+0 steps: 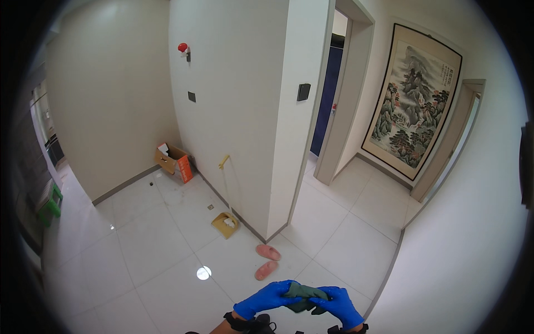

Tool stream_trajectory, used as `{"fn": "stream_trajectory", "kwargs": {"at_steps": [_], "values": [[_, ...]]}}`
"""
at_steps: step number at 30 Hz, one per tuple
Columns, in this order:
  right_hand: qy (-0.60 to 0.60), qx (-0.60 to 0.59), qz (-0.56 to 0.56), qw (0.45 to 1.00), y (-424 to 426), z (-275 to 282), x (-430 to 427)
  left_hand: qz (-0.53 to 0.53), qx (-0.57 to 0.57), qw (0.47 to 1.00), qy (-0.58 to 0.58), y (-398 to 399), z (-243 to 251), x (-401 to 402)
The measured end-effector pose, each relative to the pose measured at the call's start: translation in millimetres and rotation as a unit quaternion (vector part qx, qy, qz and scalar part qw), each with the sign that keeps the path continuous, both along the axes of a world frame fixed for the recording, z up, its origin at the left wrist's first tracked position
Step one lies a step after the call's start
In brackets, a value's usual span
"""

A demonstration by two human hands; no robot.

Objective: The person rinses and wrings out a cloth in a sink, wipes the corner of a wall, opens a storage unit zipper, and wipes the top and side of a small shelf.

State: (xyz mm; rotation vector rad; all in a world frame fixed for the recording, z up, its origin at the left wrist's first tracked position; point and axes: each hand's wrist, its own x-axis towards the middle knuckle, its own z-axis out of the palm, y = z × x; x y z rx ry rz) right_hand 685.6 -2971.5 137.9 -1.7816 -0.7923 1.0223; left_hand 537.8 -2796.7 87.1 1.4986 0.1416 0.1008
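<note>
Both of my hands wear blue gloves and meet low in the view, right of the middle. My left hand (271,297) grips one side of a crumpled dark green cloth (306,295). On the cloth's other side, my right hand (338,304) has its fingers closed round the fabric. Folds of the cloth hang below the fingers, and parts of the fingertips are hidden in it. A dark shoe (263,321) shows beneath the left wrist.
Pink slippers (267,270) lie by the wall corner. A yellow long-handled dustpan (225,225) leans against the wall, with an open cardboard box (183,166) farther back. A green stool (51,203) stands far left. A landscape scroll (413,102) hangs at the right, beyond a doorway.
</note>
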Motion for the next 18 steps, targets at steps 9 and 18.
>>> {"fn": "stream_trajectory", "kwargs": {"at_steps": [9, 18], "values": [[-0.192, -0.029, 0.057, 0.979, 29, -20, 84, 0.142, 0.153, 0.977, -0.039, 23, -7, 69], [-0.128, 0.01, 0.131, 0.983, 32, -30, 221, 0.172, 0.251, 0.949, -0.088, 28, 9, 202]]}}
